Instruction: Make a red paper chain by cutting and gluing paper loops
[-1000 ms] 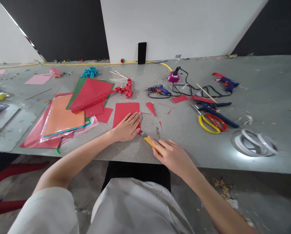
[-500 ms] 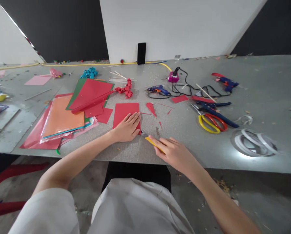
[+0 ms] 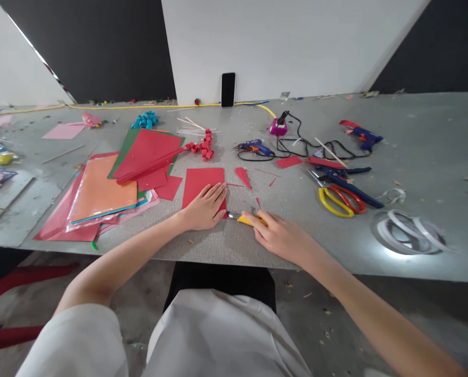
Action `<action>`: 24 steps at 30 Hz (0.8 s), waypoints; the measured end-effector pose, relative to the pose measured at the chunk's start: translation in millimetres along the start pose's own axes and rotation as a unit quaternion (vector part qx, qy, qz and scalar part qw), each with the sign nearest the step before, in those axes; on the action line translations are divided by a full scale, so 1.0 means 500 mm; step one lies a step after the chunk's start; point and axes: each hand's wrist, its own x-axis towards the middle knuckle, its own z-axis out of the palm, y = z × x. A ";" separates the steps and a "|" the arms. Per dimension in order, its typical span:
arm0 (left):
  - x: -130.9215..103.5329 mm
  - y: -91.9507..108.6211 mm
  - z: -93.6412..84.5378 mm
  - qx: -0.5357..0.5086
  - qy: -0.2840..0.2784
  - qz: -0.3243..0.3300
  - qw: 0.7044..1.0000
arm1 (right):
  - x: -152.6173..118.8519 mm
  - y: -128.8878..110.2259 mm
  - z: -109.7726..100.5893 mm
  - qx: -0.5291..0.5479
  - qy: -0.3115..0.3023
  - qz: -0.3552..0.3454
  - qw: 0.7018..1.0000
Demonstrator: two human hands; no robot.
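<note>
A red sheet (image 3: pixel 202 180) lies flat on the gray surface (image 3: pixel 312 248), near its front edge. The left hand (image 3: pixel 207 207) rests palm down over the sheet's 5 o'clock part, its fingers extended and lying side by side, gripping nothing. At 4 o'clock from the sheet, the right hand (image 3: pixel 279 230) has its fingers closed around a yellow cutter (image 3: pixel 253 221). The blade points toward 9 o'clock and ends at the sheet's lower right edge, by the left thumb; whether it touches the paper is too small to tell.

A pointed red scrap (image 3: pixel 243 178) lies near the sheet at 3 o'clock, and a smaller red piece (image 3: pixel 169 188) sits just beside it at 9 o'clock. Farther out at 9 o'clock is an orange sheet (image 3: pixel 106 180) in clear wrapping, on top of other papers. A larger red sheet with a folded edge (image 3: pixel 151 149) overlaps a green one at 10 o'clock.

Curled red paper (image 3: pixel 207 152) lies near at 12 o'clock; beyond it, a phone (image 3: pixel 228 90) leans against the white wall. A blue glue gun (image 3: pixel 259 147) rests at 2 o'clock. Well apart at 3 o'clock lie scissors (image 3: pixel 341 199) with yellow and red handles, partly touching dark blue pliers (image 3: pixel 347 184).
</note>
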 end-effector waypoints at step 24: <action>0.002 -0.002 0.001 0.003 -0.012 0.000 1.000 | -0.005 0.089 0.013 -0.110 0.062 -0.195 0.973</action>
